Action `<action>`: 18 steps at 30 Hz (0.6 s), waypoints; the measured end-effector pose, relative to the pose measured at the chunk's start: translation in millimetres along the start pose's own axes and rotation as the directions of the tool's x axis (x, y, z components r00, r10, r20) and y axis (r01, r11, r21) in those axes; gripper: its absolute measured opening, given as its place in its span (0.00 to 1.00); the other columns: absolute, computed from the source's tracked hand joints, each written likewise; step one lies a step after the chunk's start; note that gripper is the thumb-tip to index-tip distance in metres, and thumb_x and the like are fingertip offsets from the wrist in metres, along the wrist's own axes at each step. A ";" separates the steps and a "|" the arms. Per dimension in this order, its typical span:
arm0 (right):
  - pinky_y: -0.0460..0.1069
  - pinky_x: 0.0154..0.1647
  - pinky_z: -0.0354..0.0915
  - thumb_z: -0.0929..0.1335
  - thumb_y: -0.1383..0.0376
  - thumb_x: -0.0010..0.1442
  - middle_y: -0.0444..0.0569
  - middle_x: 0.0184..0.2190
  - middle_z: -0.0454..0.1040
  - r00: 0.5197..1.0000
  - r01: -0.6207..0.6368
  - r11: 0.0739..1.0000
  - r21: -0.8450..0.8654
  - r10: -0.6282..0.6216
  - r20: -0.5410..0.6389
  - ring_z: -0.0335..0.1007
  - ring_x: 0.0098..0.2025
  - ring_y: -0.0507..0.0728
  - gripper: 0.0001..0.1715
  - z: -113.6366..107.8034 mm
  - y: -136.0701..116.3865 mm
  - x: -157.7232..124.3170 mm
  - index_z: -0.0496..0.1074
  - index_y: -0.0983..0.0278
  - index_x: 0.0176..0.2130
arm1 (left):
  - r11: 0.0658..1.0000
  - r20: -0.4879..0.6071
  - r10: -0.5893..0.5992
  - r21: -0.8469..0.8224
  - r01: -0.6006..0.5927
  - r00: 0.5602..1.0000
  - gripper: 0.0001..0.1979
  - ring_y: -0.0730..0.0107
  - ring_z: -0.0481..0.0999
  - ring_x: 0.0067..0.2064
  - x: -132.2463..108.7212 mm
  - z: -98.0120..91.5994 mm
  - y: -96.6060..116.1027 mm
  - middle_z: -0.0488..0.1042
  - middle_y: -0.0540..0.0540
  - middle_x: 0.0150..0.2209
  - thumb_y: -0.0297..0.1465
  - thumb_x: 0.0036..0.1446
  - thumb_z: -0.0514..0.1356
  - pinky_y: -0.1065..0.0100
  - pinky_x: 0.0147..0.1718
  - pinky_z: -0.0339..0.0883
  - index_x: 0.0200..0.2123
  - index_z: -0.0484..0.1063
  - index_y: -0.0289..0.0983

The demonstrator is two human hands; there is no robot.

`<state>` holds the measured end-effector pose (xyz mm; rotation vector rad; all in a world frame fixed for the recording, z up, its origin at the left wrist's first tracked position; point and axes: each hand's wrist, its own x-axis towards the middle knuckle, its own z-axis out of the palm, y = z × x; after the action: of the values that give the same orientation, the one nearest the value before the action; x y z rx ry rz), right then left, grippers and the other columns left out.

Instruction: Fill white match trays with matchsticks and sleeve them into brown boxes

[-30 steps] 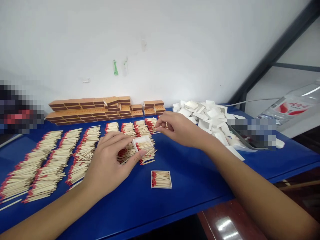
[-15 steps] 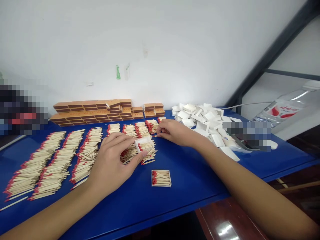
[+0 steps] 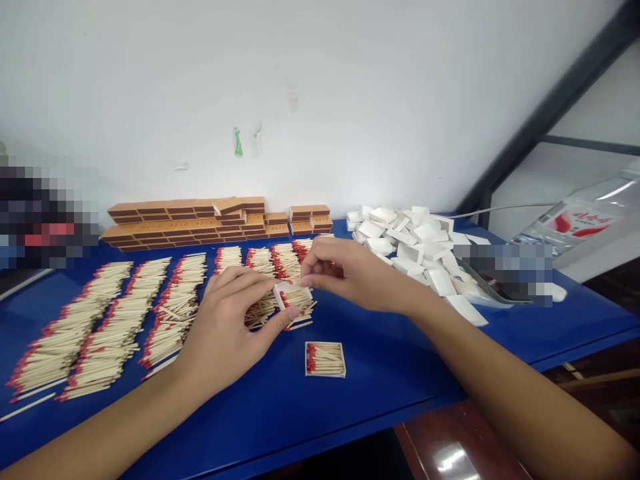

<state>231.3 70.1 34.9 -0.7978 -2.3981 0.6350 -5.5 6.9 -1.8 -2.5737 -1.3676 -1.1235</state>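
Just behind the filled matchbox tray (image 3: 325,359), the left hand (image 3: 225,323) is clamping thumb and fingers on a part-filled white tray (image 3: 293,294). The right hand (image 3: 350,272) is pinching its fingertips together at that tray's far rim.

Plain white wall (image 3: 350,87) at the far side, blue table (image 3: 400,360) in front, dark metal frame (image 3: 545,113) slanting at right, glossy reddish-brown floor (image 3: 450,447) near right.
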 end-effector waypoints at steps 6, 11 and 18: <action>0.48 0.35 0.60 0.69 0.62 0.70 0.44 0.32 0.72 0.997 0.015 0.996 -0.086 -0.022 -0.073 0.65 0.33 0.52 0.08 2.4 8.2 0.6 0.75 0.63 0.38 | 1.000 -0.021 0.003 0.009 -0.003 1.000 0.12 0.56 0.75 0.48 0.1 0.0 -0.5 0.82 0.45 0.43 0.41 0.64 0.66 0.52 0.51 0.68 0.44 0.79 0.39; 0.50 0.38 0.61 0.68 0.70 0.67 0.49 0.38 0.72 0.995 -0.100 0.947 -0.305 0.094 -0.033 0.67 0.37 0.54 0.06 -5.4 46.1 3.7 0.77 0.64 0.40 | 1.000 -0.033 0.010 0.022 -0.010 0.999 0.12 0.55 0.75 0.48 -0.1 1.2 -1.3 0.81 0.44 0.42 0.41 0.64 0.66 0.52 0.52 0.68 0.42 0.78 0.38; 0.49 0.38 0.59 0.69 0.71 0.67 0.50 0.36 0.72 0.987 -0.122 0.922 -0.367 0.153 0.058 0.67 0.39 0.56 0.06 1.5 59.3 6.1 0.74 0.64 0.36 | 1.000 -0.031 0.002 0.000 -0.002 1.000 0.13 0.55 0.75 0.48 0.1 0.1 1.1 0.81 0.44 0.42 0.41 0.64 0.66 0.51 0.51 0.68 0.44 0.79 0.38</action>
<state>249.9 116.1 1.8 -1.1207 -2.5939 0.2810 -4.6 6.4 -1.4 -2.5458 -1.3584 -1.1585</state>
